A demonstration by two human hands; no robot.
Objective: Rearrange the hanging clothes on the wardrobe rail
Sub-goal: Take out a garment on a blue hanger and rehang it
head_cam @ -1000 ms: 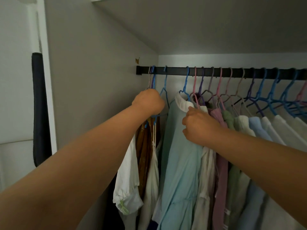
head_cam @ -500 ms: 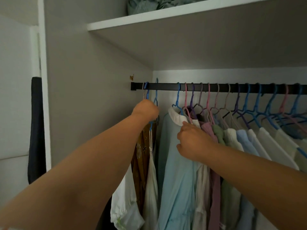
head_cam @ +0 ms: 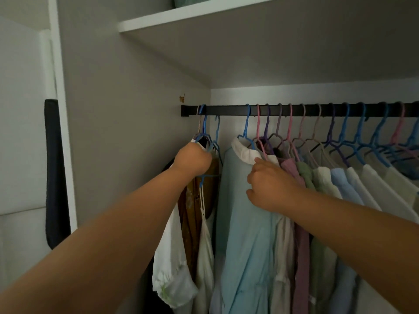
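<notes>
A black rail [head_cam: 229, 110] spans the wardrobe and carries several blue, pink and purple hangers with clothes. My left hand [head_cam: 192, 159] grips a blue hanger [head_cam: 216, 134] at the rail's left end; this hanger's hook sits just below the rail, off it. Brown and white garments [head_cam: 195, 223] hang under that hand. My right hand [head_cam: 269, 186] holds the shoulder of a light blue shirt with a white collar [head_cam: 244, 223], which hangs from a blue hanger on the rail. A gap on the rail separates the two groups.
The wardrobe's left side panel [head_cam: 124, 132] stands close to my left hand. A white shelf [head_cam: 204, 19] runs above the rail. More shirts [head_cam: 362, 184] are packed along the rail to the right. A dark cloth [head_cam: 55, 173] hangs outside the wardrobe at left.
The blue hanger in my left hand has come off the rail, its hook now just below it. A gap has opened beside the light blue shirt. My view tilted upward.
</notes>
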